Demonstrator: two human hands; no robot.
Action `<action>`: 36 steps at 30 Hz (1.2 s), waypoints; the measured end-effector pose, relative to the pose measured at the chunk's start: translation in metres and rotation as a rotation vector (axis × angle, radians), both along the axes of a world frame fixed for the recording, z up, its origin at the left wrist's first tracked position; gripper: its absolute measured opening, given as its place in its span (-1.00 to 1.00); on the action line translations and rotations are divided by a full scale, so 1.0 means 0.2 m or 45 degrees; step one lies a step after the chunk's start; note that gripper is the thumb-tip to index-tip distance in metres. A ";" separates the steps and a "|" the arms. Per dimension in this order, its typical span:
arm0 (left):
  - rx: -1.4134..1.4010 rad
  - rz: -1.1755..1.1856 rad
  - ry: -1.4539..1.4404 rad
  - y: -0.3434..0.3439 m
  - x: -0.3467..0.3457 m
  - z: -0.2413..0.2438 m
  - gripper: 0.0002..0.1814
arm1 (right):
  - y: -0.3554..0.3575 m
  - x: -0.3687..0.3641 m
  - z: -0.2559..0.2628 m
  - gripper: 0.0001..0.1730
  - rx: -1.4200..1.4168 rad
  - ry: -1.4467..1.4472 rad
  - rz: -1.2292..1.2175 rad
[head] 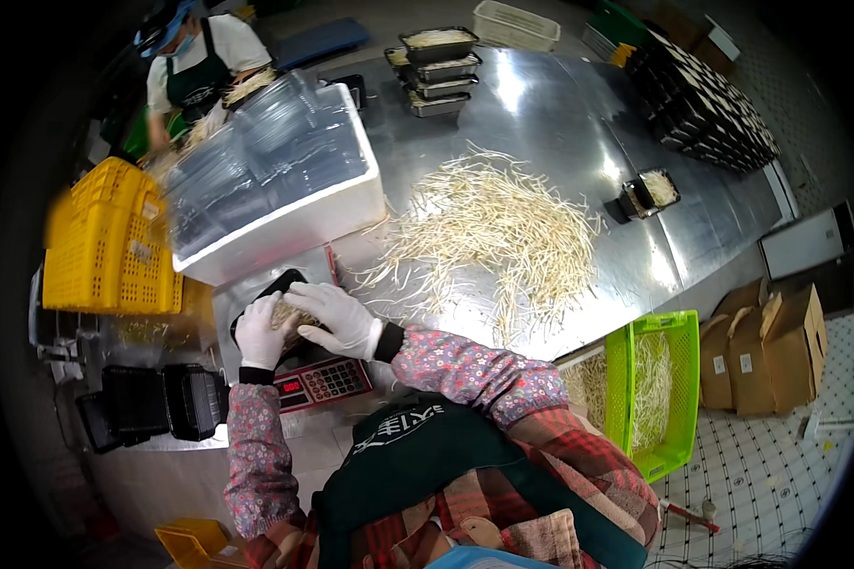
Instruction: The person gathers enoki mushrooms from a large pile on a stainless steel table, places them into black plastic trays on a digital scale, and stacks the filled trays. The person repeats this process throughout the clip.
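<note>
My left hand (260, 333) and my right hand (338, 320), both in white gloves, cup a bunch of thin pale stems (289, 320) from either side. Beneath them is a black plastic tray (285, 282), partly covered by my hands. It rests over the platform of a digital scale. The scale's red-framed keypad and lit display (324, 384) face me, just below my hands. To the right of my right hand, a large loose heap of long pale stems (498, 235), like sprouts or roots, spreads over the steel table (427, 139).
A white foam box (285, 235) of transparent plastic lids (270, 142) stands beyond my hands. Black trays (149, 402) lie left; filled trays (441, 71) stand stacked at the back. Yellow crates (114, 242) and a green crate (665, 398) flank the table. A co-worker (203, 71) handles stems.
</note>
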State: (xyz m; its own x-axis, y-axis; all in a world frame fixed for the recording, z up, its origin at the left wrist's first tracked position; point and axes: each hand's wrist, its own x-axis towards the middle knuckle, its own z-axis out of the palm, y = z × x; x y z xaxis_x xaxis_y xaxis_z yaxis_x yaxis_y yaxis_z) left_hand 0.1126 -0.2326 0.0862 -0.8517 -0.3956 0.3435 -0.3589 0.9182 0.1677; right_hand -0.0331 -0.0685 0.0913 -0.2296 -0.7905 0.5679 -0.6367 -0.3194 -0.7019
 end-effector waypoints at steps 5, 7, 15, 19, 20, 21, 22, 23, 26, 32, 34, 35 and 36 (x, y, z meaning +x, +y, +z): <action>0.234 -0.064 0.451 0.31 -0.18 0.31 -0.49 | 0.57 -0.26 -0.23 -0.31 0.396 0.063 -0.615; 0.543 -0.258 0.373 0.55 -0.29 0.29 -0.41 | 0.80 -0.24 -0.39 -0.20 0.590 0.156 -0.819; 0.284 -0.200 -0.687 1.01 -0.49 -0.48 0.25 | 1.39 -0.27 -0.66 0.14 1.154 0.398 -1.032; 0.333 -0.311 -0.281 0.99 -0.67 -0.68 0.24 | 1.40 -0.47 -0.70 0.08 1.016 0.359 -1.247; 0.317 -0.323 -0.231 0.98 -0.74 -0.70 0.16 | 1.38 -0.52 -0.72 0.05 1.018 0.342 -1.272; 0.323 -0.306 -0.238 0.97 -0.81 -0.72 0.12 | 1.35 -0.57 -0.74 0.03 1.015 0.329 -1.281; 0.329 -0.287 -0.246 0.95 -0.88 -0.72 0.07 | 1.32 -0.60 -0.69 -0.13 0.947 0.380 -1.325; 0.335 -0.268 -0.252 0.93 -0.95 -0.73 0.03 | 1.32 -0.66 -0.73 -0.19 0.921 0.315 -1.281; 0.548 -0.368 -0.056 0.80 -1.05 -0.85 -0.44 | 1.29 -0.77 -0.75 -0.51 0.735 0.098 -1.172; 1.851 0.081 0.161 0.98 -1.00 -0.78 -0.65 | 1.04 -0.64 -0.81 -0.55 0.108 -1.358 -0.795; 1.985 0.128 0.198 1.05 -0.85 -0.69 -0.58 | 0.99 -0.63 -0.61 -0.47 0.433 -0.976 -0.543; 1.972 0.112 0.136 1.06 -0.77 -0.66 -0.52 | 1.04 -0.67 -0.42 -0.43 0.754 -0.620 -0.487; 1.868 0.100 0.138 1.06 -0.69 -0.66 -0.46 | 1.08 -0.71 -0.56 -0.38 0.565 -0.443 -0.621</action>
